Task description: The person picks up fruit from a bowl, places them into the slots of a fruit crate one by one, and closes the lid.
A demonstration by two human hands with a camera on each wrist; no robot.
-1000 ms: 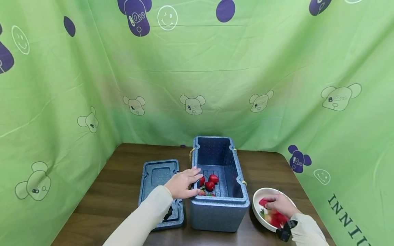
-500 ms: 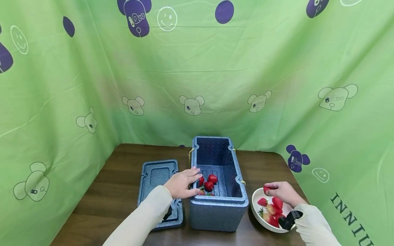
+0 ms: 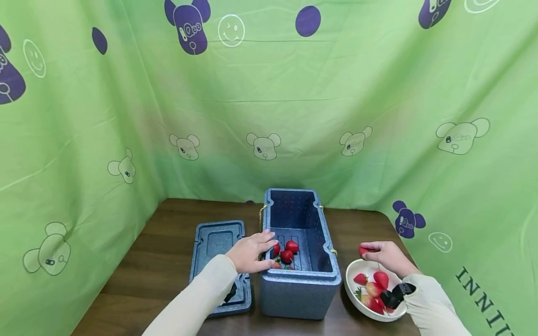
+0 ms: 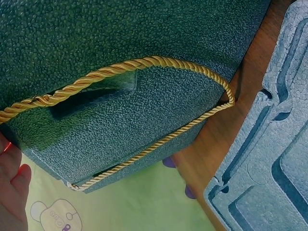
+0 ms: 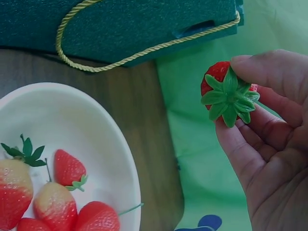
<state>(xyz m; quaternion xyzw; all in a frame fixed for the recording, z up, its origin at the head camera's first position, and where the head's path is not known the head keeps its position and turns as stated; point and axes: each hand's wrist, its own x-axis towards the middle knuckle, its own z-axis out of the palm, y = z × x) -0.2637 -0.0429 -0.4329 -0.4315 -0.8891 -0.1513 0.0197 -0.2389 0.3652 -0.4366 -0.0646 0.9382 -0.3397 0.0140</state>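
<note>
Between thumb and fingers my right hand pinches a red strawberry, its green leaf cap turned toward the wrist camera. It is held above the far rim of a white bowl. Several more strawberries lie in the bowl, some red, some pale at the top. My left hand rests with spread fingers on the left rim of a blue-grey foam box. Inside the box, near its front left, are several red strawberries, partly hidden by that hand.
A matching foam lid lies on the brown wooden table left of the box, partly under my left forearm. Yellow rope handles hang on the box's sides. Green printed cloth encloses the table at the back and sides.
My right hand has risen out of the bowl with a strawberry and moved toward its far side. The left hand stays on the box rim.
</note>
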